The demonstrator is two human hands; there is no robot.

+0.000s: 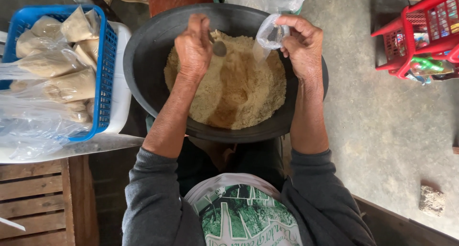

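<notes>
Holding spoon (219,48) and bag (270,35) inside basin rim (143,45)

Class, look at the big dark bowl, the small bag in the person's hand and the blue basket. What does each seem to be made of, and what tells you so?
Bowl: probably plastic or metal; smooth, matt black, thin rim.
Bag: thin clear plastic film; see-through, crinkled, glossy, pinched by the right hand.
Basket: moulded plastic; bright blue, regular lattice wall.
</notes>
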